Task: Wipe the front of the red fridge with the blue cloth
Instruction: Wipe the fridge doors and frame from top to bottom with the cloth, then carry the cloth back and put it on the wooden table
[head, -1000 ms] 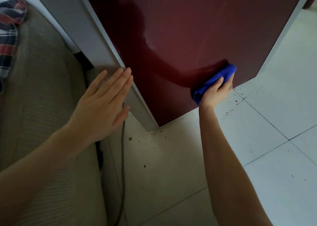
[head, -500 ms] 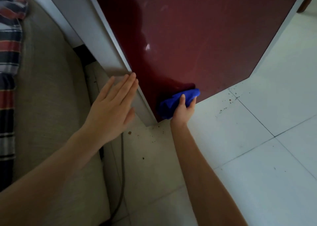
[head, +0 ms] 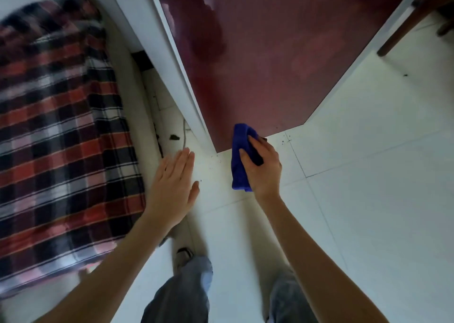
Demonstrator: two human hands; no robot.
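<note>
The red fridge front (head: 265,60) fills the upper middle of the head view, with a grey-white side panel (head: 157,42) on its left. My right hand (head: 264,170) grips the bunched blue cloth (head: 239,158) just below the fridge's bottom left corner, off the red surface and over the floor. My left hand (head: 173,187) is flat and spread, fingers apart, holding nothing, hovering over the floor beside the fridge's lower corner.
A sofa under a red, black and white plaid blanket (head: 59,136) stands at the left. A thin cable (head: 184,133) and dark crumbs lie in the gap beside the fridge. White floor tiles (head: 356,187) stretch to the right. A brown furniture leg (head: 403,28) stands at top right.
The view has pulled back and tilted down, showing my legs. My right hand took the cloth off the fridge's lower left corner. My left hand left the fridge's side.
</note>
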